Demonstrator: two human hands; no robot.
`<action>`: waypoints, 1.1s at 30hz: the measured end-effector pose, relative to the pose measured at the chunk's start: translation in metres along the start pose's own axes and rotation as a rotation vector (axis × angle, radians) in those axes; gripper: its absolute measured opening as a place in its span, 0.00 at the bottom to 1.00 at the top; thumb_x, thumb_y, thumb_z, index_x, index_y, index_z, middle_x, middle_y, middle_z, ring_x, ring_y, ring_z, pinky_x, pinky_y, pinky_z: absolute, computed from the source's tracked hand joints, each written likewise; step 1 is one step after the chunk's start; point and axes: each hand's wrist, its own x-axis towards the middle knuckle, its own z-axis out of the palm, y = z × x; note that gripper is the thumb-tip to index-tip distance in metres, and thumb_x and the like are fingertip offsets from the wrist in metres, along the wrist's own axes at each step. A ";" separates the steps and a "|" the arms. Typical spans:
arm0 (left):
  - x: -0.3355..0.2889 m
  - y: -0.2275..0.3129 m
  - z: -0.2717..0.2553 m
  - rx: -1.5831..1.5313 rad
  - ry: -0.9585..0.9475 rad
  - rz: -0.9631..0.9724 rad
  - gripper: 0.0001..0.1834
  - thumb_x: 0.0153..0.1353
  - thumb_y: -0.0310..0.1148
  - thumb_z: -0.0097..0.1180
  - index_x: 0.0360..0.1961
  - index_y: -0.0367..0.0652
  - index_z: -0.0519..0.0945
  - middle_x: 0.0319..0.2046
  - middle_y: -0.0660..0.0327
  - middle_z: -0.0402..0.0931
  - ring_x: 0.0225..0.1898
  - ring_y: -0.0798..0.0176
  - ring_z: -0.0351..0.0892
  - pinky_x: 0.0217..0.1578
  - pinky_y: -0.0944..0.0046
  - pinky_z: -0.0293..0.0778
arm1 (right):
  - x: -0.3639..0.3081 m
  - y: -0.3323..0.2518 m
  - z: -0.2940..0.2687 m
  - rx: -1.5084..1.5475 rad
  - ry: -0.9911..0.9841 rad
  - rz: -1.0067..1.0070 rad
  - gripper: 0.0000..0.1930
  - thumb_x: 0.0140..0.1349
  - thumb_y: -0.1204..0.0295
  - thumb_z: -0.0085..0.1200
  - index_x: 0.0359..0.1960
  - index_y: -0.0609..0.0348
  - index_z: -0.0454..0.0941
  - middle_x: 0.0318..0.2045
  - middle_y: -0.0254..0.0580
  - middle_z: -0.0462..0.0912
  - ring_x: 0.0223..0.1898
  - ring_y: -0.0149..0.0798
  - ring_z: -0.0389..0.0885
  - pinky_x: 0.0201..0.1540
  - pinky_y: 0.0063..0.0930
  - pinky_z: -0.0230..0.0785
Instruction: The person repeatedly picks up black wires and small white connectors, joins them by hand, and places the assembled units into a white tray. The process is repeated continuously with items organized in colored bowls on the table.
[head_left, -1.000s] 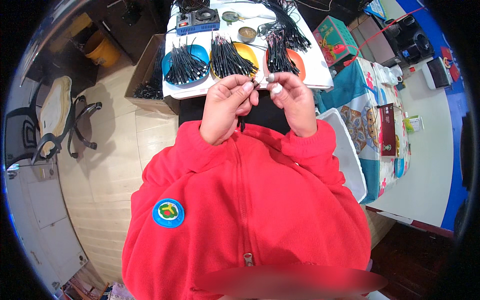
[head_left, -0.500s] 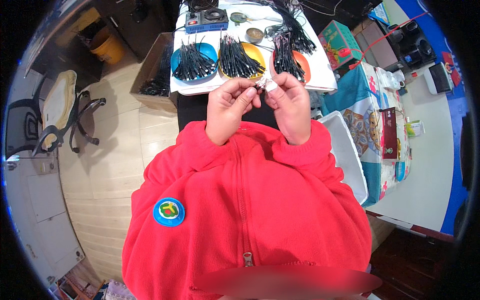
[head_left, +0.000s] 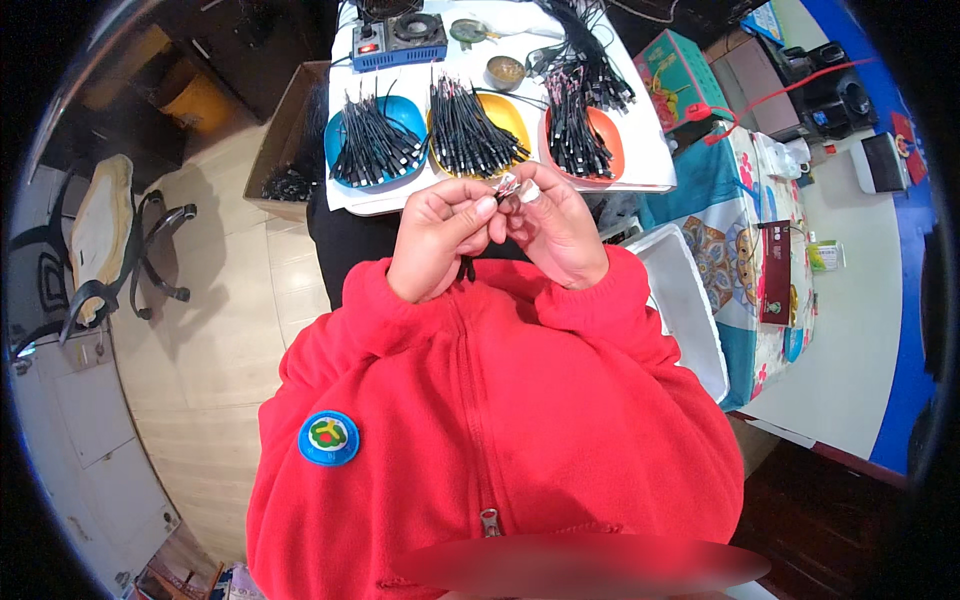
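In front of my chest, my left hand (head_left: 440, 238) is closed in a pinch on thin black cables (head_left: 467, 268), whose dark lengths hang below its fingers. My right hand (head_left: 560, 235) pinches the pale wire ends (head_left: 508, 184) of those cables, right against the left fingertips. Something white covers its thumb tip. How many wires lie between the fingers is too small to tell. Beyond the hands stand a blue tray (head_left: 400, 108), a yellow tray (head_left: 512, 118) and an orange-red tray (head_left: 608, 135), each heaped with short black cables with metal plugs.
A blue box-like device with a round top (head_left: 400, 42) and a small round tin (head_left: 505, 72) stand at the back of the white table (head_left: 650, 160). More black cables (head_left: 585, 60) lie behind. A cardboard box (head_left: 285, 140) is at left, a white foam box (head_left: 685, 300) at right.
Both hands have come slightly lower and toward the left, still pinched together. Black cable lengths now show beneath the left hand. The view has shifted a little.
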 end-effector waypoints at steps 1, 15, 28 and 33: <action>0.004 0.001 -0.004 -0.004 0.003 -0.017 0.07 0.65 0.25 0.48 0.39 0.33 0.76 0.24 0.57 0.76 0.17 0.78 0.58 0.18 0.78 0.53 | 0.005 0.001 -0.002 -0.010 0.020 0.010 0.09 0.65 0.69 0.52 0.42 0.59 0.71 0.30 0.36 0.78 0.28 0.32 0.77 0.32 0.20 0.66; 0.031 -0.008 -0.018 0.057 -0.029 -0.174 0.11 0.65 0.24 0.48 0.46 0.30 0.76 0.29 0.53 0.78 0.21 0.73 0.67 0.21 0.76 0.61 | 0.030 -0.010 -0.035 0.229 -0.063 0.294 0.14 0.65 0.70 0.48 0.51 0.57 0.67 0.37 0.33 0.74 0.34 0.29 0.75 0.34 0.20 0.68; 0.045 -0.014 -0.022 0.161 0.157 -0.112 0.07 0.65 0.24 0.47 0.38 0.33 0.77 0.24 0.61 0.75 0.20 0.76 0.60 0.23 0.76 0.58 | 0.090 -0.095 -0.124 -0.776 0.030 -0.018 0.07 0.61 0.75 0.53 0.41 0.61 0.77 0.31 0.34 0.80 0.32 0.28 0.79 0.37 0.23 0.73; 0.048 -0.010 -0.026 0.129 0.242 -0.056 0.07 0.67 0.26 0.47 0.37 0.34 0.76 0.22 0.63 0.72 0.19 0.77 0.58 0.20 0.77 0.55 | 0.198 -0.182 -0.245 -1.971 0.695 -0.197 0.15 0.53 0.61 0.57 0.31 0.61 0.83 0.30 0.54 0.83 0.35 0.52 0.82 0.41 0.41 0.73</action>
